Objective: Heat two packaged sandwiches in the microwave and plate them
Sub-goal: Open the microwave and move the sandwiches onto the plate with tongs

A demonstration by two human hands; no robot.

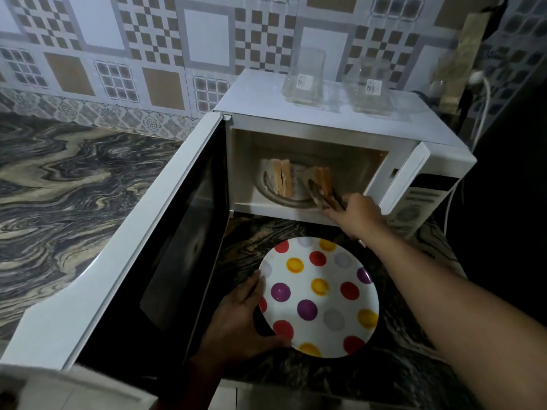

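A white microwave (325, 119) stands on the counter with its door (142, 232) swung wide open to the left. Two sandwiches stand on edge on the turntable inside: the left sandwich (281, 177) and the right sandwich (321, 180). My right hand (358, 213) grips metal tongs (322, 196) whose tips clamp the right sandwich. A white plate with coloured polka dots (319, 297) lies on the counter in front of the microwave. My left hand (239, 318) holds the plate by its left rim.
Two upturned clear glass jars (305, 76) (370, 87) stand on top of the microwave. A white power cable (481, 110) runs down at the right. The marbled counter (74, 179) stretches to the left, with a tiled wall behind.
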